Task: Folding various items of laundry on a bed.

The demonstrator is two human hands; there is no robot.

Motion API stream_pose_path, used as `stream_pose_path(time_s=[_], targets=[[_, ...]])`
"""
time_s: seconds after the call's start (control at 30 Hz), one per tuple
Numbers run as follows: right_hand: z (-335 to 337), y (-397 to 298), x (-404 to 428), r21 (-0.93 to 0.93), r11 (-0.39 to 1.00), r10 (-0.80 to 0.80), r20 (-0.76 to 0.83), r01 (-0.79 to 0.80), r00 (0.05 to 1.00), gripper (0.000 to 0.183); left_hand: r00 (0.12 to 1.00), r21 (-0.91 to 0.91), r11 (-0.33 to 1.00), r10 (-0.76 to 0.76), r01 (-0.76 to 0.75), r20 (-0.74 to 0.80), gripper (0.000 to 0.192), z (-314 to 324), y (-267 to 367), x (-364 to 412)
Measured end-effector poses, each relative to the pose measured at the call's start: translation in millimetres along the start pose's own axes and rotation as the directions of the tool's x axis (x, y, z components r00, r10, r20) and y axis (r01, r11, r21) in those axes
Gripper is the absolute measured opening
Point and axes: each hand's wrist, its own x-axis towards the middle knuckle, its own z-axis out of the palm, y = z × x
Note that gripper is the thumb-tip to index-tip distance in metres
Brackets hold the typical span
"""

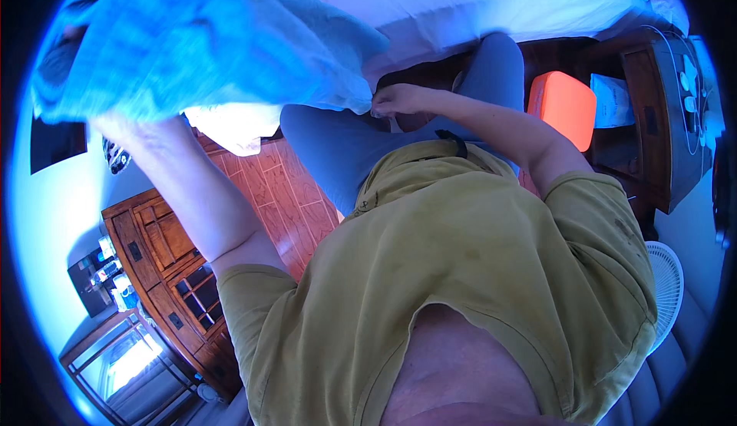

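A light blue cloth (201,52) hangs spread out at the upper left and hides most of my left hand; the bare wrist comes out below its lower edge. Dark shapes show at the cloth's far left edge, too blurred to name. My right hand (397,101), fingers closed, pinches the cloth's right corner above my lap. Behind the cloth lies a bed with a white sheet (437,0). A bright white thing (236,126) shows under the cloth's lower edge.
On the right are an orange box-like object (563,109), a white and blue bag (611,101) and a wooden nightstand (650,121) with cables on top. A white fan (663,288) is behind my right arm. A wooden cabinet (167,253) and a mirror (129,362) stand at left.
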Motion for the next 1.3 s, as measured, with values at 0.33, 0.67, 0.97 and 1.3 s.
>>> stream_pose_path(time_s=[0.33, 0.67, 0.97, 1.3], targets=[[-1.0, -117.2, -35.3, 0.83, 0.463, -0.186, -0.253, 0.312, 0.949, 0.05, 0.948, -0.324, 0.913, -0.158, 0.247, 0.278, 0.029, -2.7, 35.6, -2.6], [-36.5, -115.7, -43.8, 0.706, 0.52, -0.129, -0.492, 0.481, 0.861, 0.036, 0.888, 0.402, 0.888, 0.355, -0.223, -0.292, 0.03, 4.4, 37.5, -12.3], [-99.0, -89.7, -83.3, 0.619, 0.552, -0.09, -0.621, 0.558, 0.779, 0.021, 0.842, 0.405, 0.911, 0.279, -0.08, -0.462, 0.036, -7.6, 44.2, -29.9], [-61.0, -169.2, -68.6, -0.059, 0.855, -0.452, -0.573, 0.516, 0.683, 0.072, 0.975, 0.375, 0.92, -0.027, 0.111, -0.222, 0.037, 23.7, -21.5, -69.1]])
